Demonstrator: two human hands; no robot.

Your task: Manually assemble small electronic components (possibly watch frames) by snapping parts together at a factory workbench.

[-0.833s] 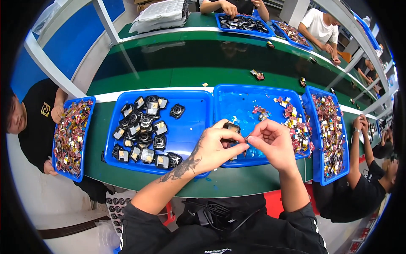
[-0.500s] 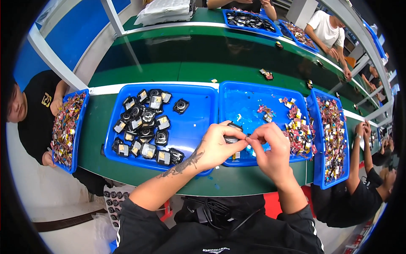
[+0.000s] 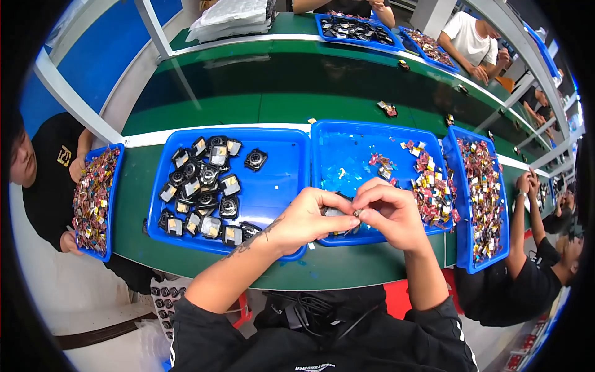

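Over the near edge of the right blue tray (image 3: pixel 396 133), my left hand (image 3: pixel 304 220) grips a black watch case (image 3: pixel 333 211), mostly covered by the fingers. My right hand (image 3: pixel 400 217) meets it at the fingertips, thumb and forefinger pinched together around a tiny dark part (image 3: pixel 357 212) too small to name. Inside that tray lie small reddish circuit pieces with yellow and white bits (image 3: pixel 431 186) and blue film scraps. In the left blue tray (image 3: pixel 282 161) is a heap of black watch cases (image 3: pixel 207 177), one watch case (image 3: pixel 256 159) lying apart from it.
Narrow blue trays of circuit pieces flank the table, one on the right (image 3: pixel 486 198) and one by a person (image 3: pixel 46 173) on the left. Beyond a white rail (image 3: pixel 217 128) runs a green conveyor belt (image 3: pixel 285 111) with scattered parts. Other people sit across and at right.
Both hands stay together at nearly the same spot, the right fingers shifting slightly over the watch case. The whole view has moved a little, sliding the trays leftward.
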